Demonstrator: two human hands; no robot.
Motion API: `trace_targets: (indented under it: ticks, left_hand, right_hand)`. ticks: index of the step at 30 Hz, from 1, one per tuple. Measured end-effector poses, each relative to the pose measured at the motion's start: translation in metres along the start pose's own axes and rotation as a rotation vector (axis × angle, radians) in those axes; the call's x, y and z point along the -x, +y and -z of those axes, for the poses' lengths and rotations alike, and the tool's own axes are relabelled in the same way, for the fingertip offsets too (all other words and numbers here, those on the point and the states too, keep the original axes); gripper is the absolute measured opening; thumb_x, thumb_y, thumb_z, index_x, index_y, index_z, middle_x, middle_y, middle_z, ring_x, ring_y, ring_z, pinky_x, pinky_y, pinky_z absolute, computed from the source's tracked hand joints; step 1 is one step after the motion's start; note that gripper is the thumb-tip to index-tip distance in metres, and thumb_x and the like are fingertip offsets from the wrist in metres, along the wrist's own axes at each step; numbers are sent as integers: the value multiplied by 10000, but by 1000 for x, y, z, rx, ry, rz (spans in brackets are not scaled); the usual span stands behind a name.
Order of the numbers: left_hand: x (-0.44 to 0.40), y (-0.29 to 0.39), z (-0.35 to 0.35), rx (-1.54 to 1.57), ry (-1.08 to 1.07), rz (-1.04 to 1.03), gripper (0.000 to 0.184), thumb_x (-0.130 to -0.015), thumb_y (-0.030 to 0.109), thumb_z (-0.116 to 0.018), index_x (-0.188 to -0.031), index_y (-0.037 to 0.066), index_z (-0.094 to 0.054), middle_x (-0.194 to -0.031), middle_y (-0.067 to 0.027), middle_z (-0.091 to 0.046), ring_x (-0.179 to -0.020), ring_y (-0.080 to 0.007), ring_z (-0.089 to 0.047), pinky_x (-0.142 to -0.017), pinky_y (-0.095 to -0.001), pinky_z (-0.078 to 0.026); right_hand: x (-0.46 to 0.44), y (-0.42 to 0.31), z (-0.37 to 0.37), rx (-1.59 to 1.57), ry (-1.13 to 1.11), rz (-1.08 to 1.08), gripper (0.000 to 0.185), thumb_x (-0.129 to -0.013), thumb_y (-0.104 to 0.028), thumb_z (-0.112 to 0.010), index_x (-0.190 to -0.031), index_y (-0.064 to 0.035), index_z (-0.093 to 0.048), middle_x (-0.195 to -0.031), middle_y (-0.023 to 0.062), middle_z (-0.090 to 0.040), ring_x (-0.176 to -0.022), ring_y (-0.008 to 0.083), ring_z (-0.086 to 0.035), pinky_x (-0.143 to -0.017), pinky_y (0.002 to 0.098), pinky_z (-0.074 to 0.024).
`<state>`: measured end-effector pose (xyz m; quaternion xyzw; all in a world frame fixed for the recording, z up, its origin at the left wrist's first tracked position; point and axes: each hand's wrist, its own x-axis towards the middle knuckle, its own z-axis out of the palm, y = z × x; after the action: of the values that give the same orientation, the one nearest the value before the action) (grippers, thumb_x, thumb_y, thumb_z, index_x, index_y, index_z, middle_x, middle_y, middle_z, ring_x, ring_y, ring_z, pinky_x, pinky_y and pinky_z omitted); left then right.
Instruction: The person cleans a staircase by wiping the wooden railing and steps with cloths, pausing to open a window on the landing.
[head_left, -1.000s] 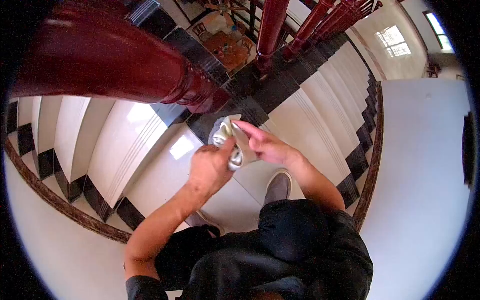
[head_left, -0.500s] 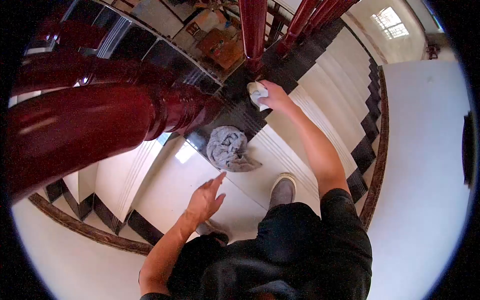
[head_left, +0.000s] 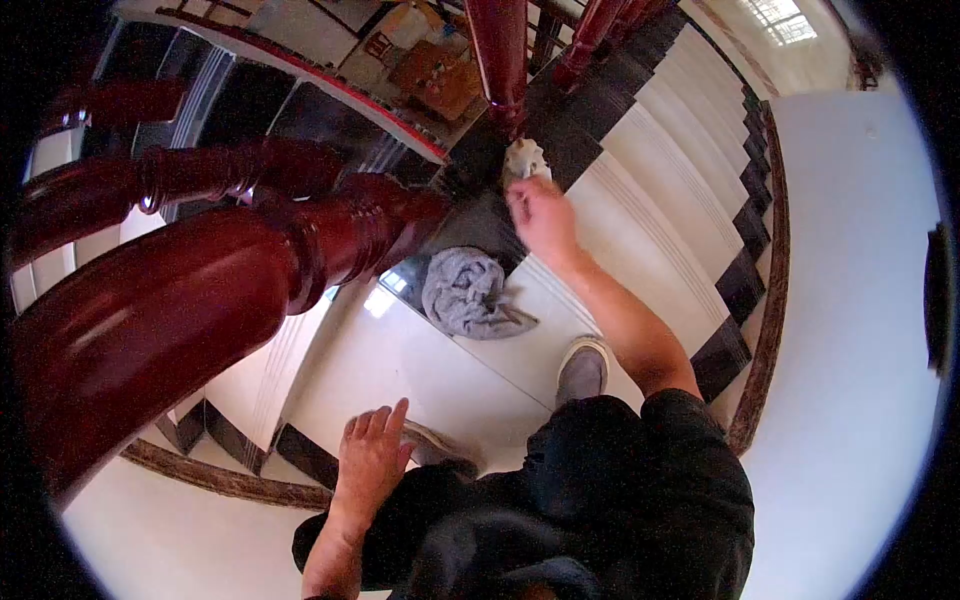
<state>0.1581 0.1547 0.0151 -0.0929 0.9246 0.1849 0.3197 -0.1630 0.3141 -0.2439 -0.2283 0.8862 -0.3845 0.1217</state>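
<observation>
My right hand [head_left: 542,218], blurred, is closed on a crumpled white cloth [head_left: 526,160], which sticks out beyond the knuckles. The cloth lies on the black stone border, right by the foot of a dark red baluster [head_left: 507,100]. A grey bundled cloth [head_left: 466,292] rests on the pale step near the black border, with neither hand on it. Lower down on the left, my left hand [head_left: 371,455] is empty over the step, its fingers apart.
A thick red baluster [head_left: 190,310] fills the left side. Pale steps [head_left: 640,220] climb to the upper right, edged by black tiles and a brown trim [head_left: 765,330]. My shoe [head_left: 582,371] stands on the step. Below, past the railing, is a wooden table [head_left: 435,80].
The hands have parted since the first frame, where both held cloth. The grey cloth now lies on the step. My right hand carried the white cloth up to the baluster; my left hand drew back.
</observation>
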Motion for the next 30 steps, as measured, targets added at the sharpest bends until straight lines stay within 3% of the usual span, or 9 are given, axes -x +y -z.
trace_targets:
  ticks: [1, 6, 11, 13, 15, 19, 21, 25, 30]
  left_hand:
    - [-2, -2, -5, 2, -3, 1, 706, -851, 174, -787, -1473, 41, -480, -1216, -191, -668, -1114, -389, -640, -1019, -484, -497]
    - [-5, -3, -16, 233, -85, -60, 656, -852, 155, -783, -1444, 43, -525, -1251, -199, -666, -1124, -391, -648, -1008, -472, -513]
    - [-31, -12, -41, 649, 34, 159, 642, -863, 23, -748, -1459, 30, -511, -1282, -204, -647, -1058, -335, -699, -875, -434, -593]
    - [-79, -7, -30, 656, 244, 94, 796, -852, 21, -757, -1559, 90, -398, -1490, -206, -508, -1014, -312, -703, -857, -405, -595]
    - [-137, -1, -18, 611, 356, -32, 897, -849, 35, -766, -1612, 130, -304, -1622, -214, -346, -986, -319, -697, -859, -405, -586]
    - [-213, -1, -26, 519, 396, 0, 476, -883, 126, -750, -1337, 62, -622, -1208, -229, -693, -908, -372, -681, -828, -420, -563]
    - [-216, -2, -27, 463, 404, -4, 322, -896, 142, -733, -1197, 46, -668, -1072, -222, -710, -893, -389, -671, -812, -425, -555]
    - [-213, -4, -33, 694, 514, 59, 152, -942, 167, -677, -951, 18, -709, -902, -209, -704, -830, -362, -661, -768, -409, -533]
    - [-207, -5, -47, 800, 539, 196, 201, -1081, 197, -525, -1099, 7, -583, -851, -121, -584, -812, -187, -556, -781, -333, -499]
  right_hand:
    - [13, -14, -2, -115, -14, 158, 105, -919, -164, -695, -965, -70, -697, -880, 141, -683, -823, 371, -683, -736, 464, -554]
    - [71, -50, -32, 253, -219, 331, 335, -831, -331, -785, -998, -54, -700, -980, 158, -653, -969, 364, -650, -822, 486, -549]
    - [51, -28, -24, -287, -390, 157, 354, -809, -208, -842, -1059, -20, -679, -993, 130, -677, -941, 305, -675, -828, 414, -547]
    - [32, -39, -1, -459, -628, 16, 362, -821, -169, -833, -1104, -6, -674, -1016, 120, -697, -928, 214, -663, -817, 364, -536]
    - [15, -48, 15, -501, -927, 225, 375, -849, -93, -788, -1193, -4, -667, -1061, 99, -717, -946, 147, -637, -854, 339, -533]
    - [6, -30, 19, -729, -817, 120, 422, -873, -15, -713, -1291, -40, -656, -1101, 91, -729, -987, 152, -663, -919, 345, -540]
    - [9, -15, 31, -443, -757, -36, 393, -877, -33, -731, -1265, -49, -677, -1083, 96, -743, -965, 152, -674, -870, 339, -547]
    - [24, 0, 37, -250, -716, 176, 262, -880, -179, -780, -1088, -29, -725, -926, 122, -740, -866, 213, -701, -781, 374, -553]
    - [33, 2, 49, -843, -841, -113, 230, -975, -87, -686, -1186, -58, -601, -928, 10, -646, -909, 120, -640, -757, 316, -526]
